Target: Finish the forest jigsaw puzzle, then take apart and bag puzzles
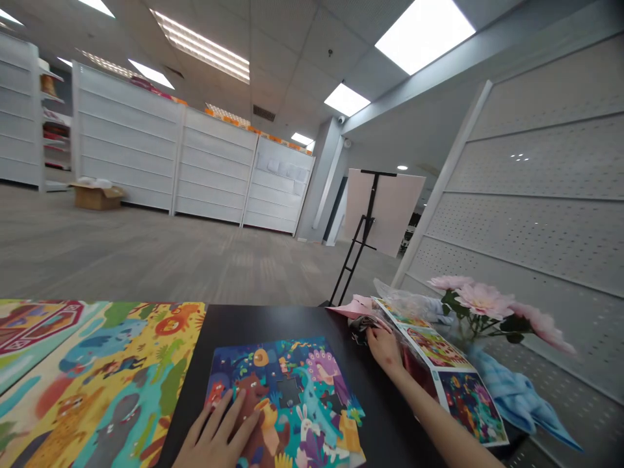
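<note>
Jigsaw puzzle point(312, 406), bottom centre of frame; gaps expose dark tabletop point(238, 321). Left hand point(219, 429) open, fingers spread across its left side, presumably steadying it. Right hand point(385, 351), right of centre, fingers curled at dark crumpled bag point(361, 324); grip cannot be told. Printed picture sheet point(470, 400), lower right, likely angled for viewing. Tabletop strips flank puzzle; far edge near; yellow animal picture point(141, 364) bounds left.

Pink flowers point(483, 301) near blue cloth point(525, 395); black easel point(372, 198); cardboard box point(97, 198) beside panels point(127, 133).
</note>
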{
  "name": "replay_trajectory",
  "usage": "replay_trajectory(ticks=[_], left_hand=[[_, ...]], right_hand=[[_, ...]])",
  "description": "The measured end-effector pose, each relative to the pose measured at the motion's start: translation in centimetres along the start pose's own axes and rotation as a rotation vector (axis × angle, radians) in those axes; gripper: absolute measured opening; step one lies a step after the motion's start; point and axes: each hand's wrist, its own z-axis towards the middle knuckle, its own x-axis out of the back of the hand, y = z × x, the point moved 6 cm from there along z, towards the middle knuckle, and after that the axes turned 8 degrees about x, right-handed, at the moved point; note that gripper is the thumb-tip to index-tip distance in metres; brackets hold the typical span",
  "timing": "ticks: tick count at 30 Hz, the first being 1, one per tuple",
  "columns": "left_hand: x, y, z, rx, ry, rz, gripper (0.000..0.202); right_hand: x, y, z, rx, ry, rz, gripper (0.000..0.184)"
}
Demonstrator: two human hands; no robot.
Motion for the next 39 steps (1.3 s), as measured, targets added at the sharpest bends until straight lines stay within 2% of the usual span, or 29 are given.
replay_trajectory(ticks=[4,8,13,22,26,29,32,36,39], left_hand=[[0.8,0.0,0.1,-0.030,-0.031,-0.032,0.052],[2.0,0.8,-0.3,-0.024,-0.005,-0.024,0.052],[2.4,1.2,-0.6,-0.006,0.010,-0.036,0.051],[2.0,0.5,-0.4,-0.046,0.022,-0.020,0.051],[2.5,0.7,-0.5,-0.027,0.028,-0.066,0.051],[3.0,1.0,-0.6,-0.002,0.030,-0.115,0.049],[3.3,1.2,-0.8,0.007,0.021,-0.132,0.050],[2.9,1.4,-0.9,0.043,-0.036,-0.105,0.052],[2.3,1.5,-0.9,0.054,-0.067,-0.085,0.053]], right_hand=[[-1.0,-0.9,-0.9,0.070,-0.117,-0.015,0.031],[-1.1,-1.1,-3.2,0.177,-0.172,-0.044,0.028],[-0.9,-0.5,-5.5,0.233,-0.180,-0.077,0.041],[-1.1,-1.1,-4.8,0.219,-0.143,-0.044,0.044],[-1.0,-1.0,-5.8,0.238,-0.143,-0.010,0.045],[-1.0,-0.5,-8.0,0.234,-0.142,0.005,0.045],[-0.3,-0.3,-11.4,0.290,-0.127,0.065,0.045],[2.0,-0.9,-17.0,0.425,-0.097,0.145,0.043],[3.6,-1.4,-20.1,0.447,-0.075,0.166,0.050]])
